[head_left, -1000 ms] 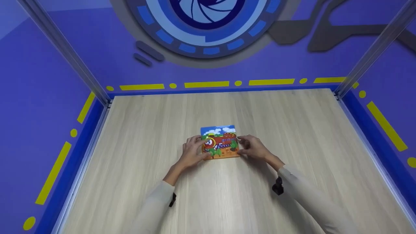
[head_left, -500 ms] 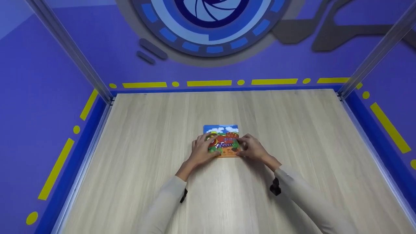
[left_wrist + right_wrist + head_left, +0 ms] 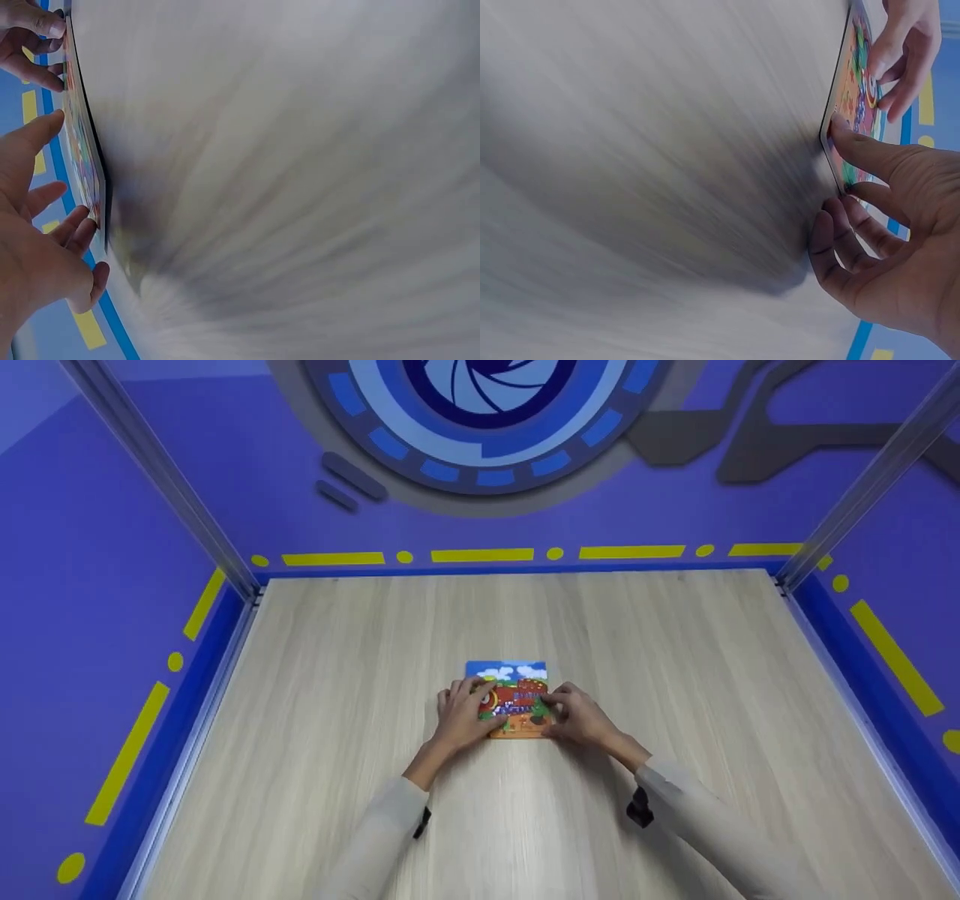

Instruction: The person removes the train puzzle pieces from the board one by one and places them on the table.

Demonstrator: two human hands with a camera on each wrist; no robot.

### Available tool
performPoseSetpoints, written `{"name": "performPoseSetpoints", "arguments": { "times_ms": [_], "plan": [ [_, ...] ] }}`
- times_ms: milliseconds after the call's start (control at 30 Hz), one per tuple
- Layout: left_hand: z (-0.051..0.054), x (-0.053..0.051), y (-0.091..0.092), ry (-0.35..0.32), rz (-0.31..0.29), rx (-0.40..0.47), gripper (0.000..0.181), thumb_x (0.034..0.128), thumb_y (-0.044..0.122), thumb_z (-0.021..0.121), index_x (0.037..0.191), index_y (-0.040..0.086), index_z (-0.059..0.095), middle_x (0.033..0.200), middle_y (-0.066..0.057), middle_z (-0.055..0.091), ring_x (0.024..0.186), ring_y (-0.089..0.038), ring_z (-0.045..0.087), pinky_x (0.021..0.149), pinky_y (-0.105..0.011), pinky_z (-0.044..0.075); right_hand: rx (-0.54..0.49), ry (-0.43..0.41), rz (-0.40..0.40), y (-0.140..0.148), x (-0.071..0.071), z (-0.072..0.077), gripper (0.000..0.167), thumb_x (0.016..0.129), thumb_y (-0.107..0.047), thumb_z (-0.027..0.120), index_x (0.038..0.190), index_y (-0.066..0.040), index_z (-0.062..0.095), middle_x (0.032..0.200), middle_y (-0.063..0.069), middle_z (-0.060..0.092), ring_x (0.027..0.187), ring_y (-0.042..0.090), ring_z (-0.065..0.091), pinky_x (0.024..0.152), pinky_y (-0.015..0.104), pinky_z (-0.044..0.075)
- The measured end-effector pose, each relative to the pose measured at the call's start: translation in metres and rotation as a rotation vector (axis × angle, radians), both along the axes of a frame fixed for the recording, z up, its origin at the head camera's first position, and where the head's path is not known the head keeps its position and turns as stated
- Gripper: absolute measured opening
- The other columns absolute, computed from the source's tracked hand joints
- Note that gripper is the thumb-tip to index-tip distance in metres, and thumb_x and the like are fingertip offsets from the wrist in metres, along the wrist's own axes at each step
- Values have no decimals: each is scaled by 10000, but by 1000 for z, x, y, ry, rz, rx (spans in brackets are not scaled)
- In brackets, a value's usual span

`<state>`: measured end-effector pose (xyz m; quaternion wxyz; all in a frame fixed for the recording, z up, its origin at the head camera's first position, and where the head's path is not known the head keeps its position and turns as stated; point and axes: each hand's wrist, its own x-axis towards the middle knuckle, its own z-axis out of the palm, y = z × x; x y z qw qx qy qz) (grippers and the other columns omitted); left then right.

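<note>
A flat, square picture board (image 3: pixel 517 726), like a jigsaw puzzle, lies on the wood-grain table. Its picture has a red train, white clouds and green plants. Over its left part reaches my left hand (image 3: pixel 459 716), fingers spread and thumb on the lower edge, covering some of the train. At the right edge my right hand (image 3: pixel 583 718) holds the lower corner. The right wrist view has that thumb (image 3: pixel 859 146) on the board's face and the index fingertip at the side; the other fingers curl beside the edge. The left wrist view shows the board (image 3: pixel 82 150) edge-on.
The table (image 3: pixel 360 645) stretches out around the board on all sides. Behind it stands a blue-purple wall (image 3: pixel 247 457) with yellow markings, and similar panels flank it left and right. Metal posts (image 3: pixel 172 480) rise at the back corners.
My left hand has moved right, further over the board. In the last half second the board has slid slightly toward me, and both hands have come back with it.
</note>
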<state>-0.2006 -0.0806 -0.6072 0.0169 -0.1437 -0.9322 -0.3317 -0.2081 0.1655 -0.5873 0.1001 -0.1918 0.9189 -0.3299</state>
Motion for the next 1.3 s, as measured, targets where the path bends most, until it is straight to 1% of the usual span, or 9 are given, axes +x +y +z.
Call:
{"name": "performPoseSetpoints", "arguments": {
  "times_ms": [133, 267, 467, 567, 700, 800, 900, 1000, 1300],
  "plan": [
    [1, -1, 6, 16, 13, -44, 621, 894, 390, 775, 1406, 83, 604, 1361, -154, 553, 1223, -330, 478, 1009, -554, 331, 4, 3, 15, -2, 2, -1, 584, 805, -114, 864, 1310, 76, 641, 1161, 197, 613, 911, 210, 560, 772, 328, 474],
    [-1, -3, 13, 12, 30, -70, 606, 904, 410, 758, 1391, 78, 615, 1351, -153, 546, 1232, -324, 462, 981, -518, 364, 4, 10, 47, -4, 5, -1, 575, 796, -123, 871, 1286, 86, 653, 1153, 202, 619, 914, 216, 571, 771, 325, 483],
    [-5, -3, 19, 52, 61, -132, 621, 887, 460, 760, 1357, 73, 639, 1351, -162, 547, 1197, -324, 473, 961, -502, 399, -4, -2, 53, -6, 6, 0, 564, 801, -133, 869, 1269, 100, 658, 1127, 209, 622, 874, 189, 543, 730, 278, 452],
    [-6, -3, 21, 57, 71, -157, 634, 880, 481, 762, 1359, 86, 637, 1360, -150, 542, 1214, -321, 478, 972, -500, 406, -19, -16, 48, -6, 3, 1, 508, 819, -138, 857, 1239, 87, 683, 1094, 196, 636, 845, 175, 539, 689, 245, 439],
    [-7, -2, 22, 58, 76, -168, 628, 876, 483, 768, 1367, 113, 639, 1370, -139, 537, 1236, -320, 483, 987, -507, 415, -43, -17, -4, -6, -5, -1, 344, 881, -95, 788, 1185, 52, 722, 1030, 166, 661, 822, 177, 574, 657, 235, 449],
    [-6, -2, 23, 63, 75, -164, 625, 870, 488, 772, 1363, 125, 647, 1371, -144, 537, 1227, -323, 482, 987, -513, 416, -42, 2, -73, -10, -14, -3, 275, 920, -71, 737, 1173, 34, 727, 1009, 152, 666, 845, 196, 613, 697, 285, 498],
    [-5, -2, 23, 62, 76, -152, 634, 849, 498, 786, 1346, 125, 660, 1363, -147, 540, 1209, -325, 480, 987, -519, 415, -30, 12, -139, -15, -22, -5, 292, 938, -96, 726, 1200, 32, 711, 1021, 148, 659, 887, 222, 636, 765, 358, 539],
    [-5, -3, 24, 60, 78, -151, 652, 826, 513, 799, 1330, 121, 666, 1354, -143, 541, 1199, -321, 481, 978, -515, 418, -15, 23, -182, -21, -29, -5, 319, 932, -117, 740, 1210, 37, 704, 1031, 155, 643, 900, 241, 638, 793, 403, 549],
    [-6, -1, 30, 56, 96, -163, 667, 825, 525, 803, 1343, 130, 660, 1366, -141, 545, 1214, -329, 487, 998, -519, 420, 36, -9, -231, -27, -39, -3, 398, 884, -160, 802, 1244, -17, 710, 1048, 127, 625, 897, 209, 588, 763, 356, 507]
  ]
}}
